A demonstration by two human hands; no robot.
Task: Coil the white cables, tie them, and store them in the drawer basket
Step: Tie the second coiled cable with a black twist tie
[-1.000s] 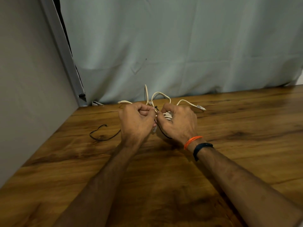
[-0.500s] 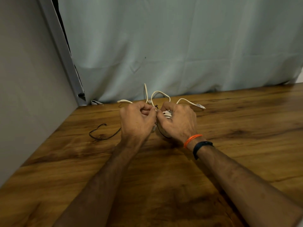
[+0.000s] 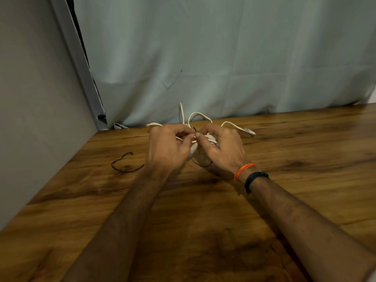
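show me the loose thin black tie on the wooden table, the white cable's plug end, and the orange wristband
Loose thin black tie [image 3: 122, 169]: head view, bottom of its loop.
White cable's plug end [image 3: 249, 131]: head view, connector tip.
Orange wristband [image 3: 243, 170]: head view, top of the band.

2 hands [image 3: 168, 147], 1 white cable bundle [image 3: 200, 116], 2 blk ties [image 3: 125, 162], 2 wristbands [image 3: 244, 170].

Fingertips of left hand [image 3: 168, 147] and right hand [image 3: 221, 147] shifted closer, now pinching together above bundled white cables [image 3: 210, 137]. Short black tie [image 3: 195, 130] end newly protruding above pinch.
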